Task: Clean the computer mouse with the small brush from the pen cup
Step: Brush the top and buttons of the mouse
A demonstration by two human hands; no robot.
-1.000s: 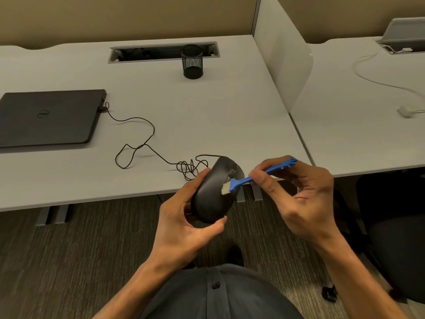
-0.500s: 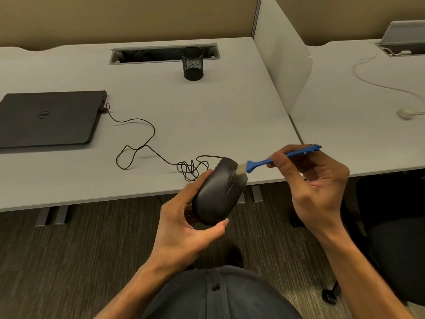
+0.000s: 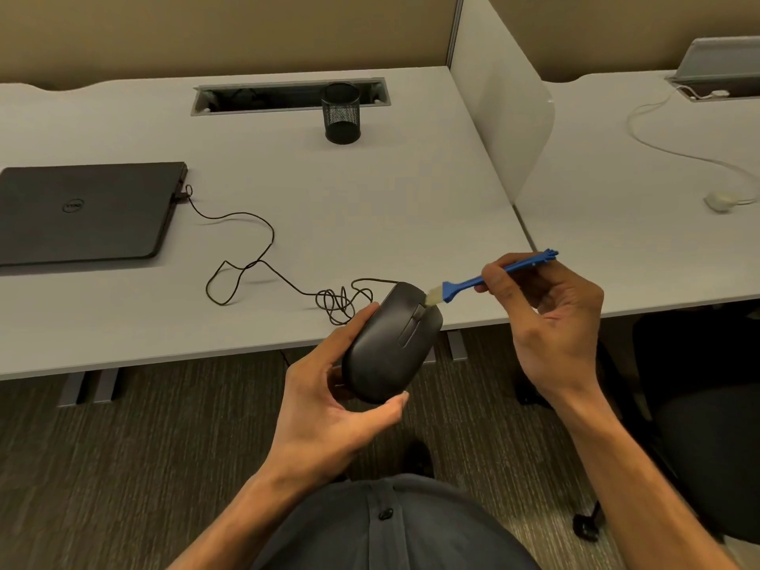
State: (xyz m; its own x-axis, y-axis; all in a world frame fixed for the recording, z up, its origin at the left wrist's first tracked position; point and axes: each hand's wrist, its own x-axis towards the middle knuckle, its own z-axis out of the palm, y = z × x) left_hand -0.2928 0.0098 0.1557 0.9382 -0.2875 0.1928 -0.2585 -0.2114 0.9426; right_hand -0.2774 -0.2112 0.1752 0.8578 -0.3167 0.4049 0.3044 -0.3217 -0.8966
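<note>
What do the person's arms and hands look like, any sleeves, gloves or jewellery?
Both forearms are bare, with no sleeves reaching them. The left hand and right hand wear no gloves, and no rings or watch show. A dark grey buttoned shirt covers the torso.

Mouse (image 3: 390, 347): matt black plastic, smooth shell. Brush (image 3: 485, 279): glossy blue plastic handle, pale soft bristles. Pen cup (image 3: 341, 113): black wire mesh. Table (image 3: 370, 199): smooth, matt light-grey top. Laptop (image 3: 86, 211): matt dark lid. Floor (image 3: 123, 466): ribbed carpet.

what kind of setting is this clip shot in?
Most likely an office with shared desks: a white desk with a divider, a closed laptop, a mesh pen cup, carpet.
</note>
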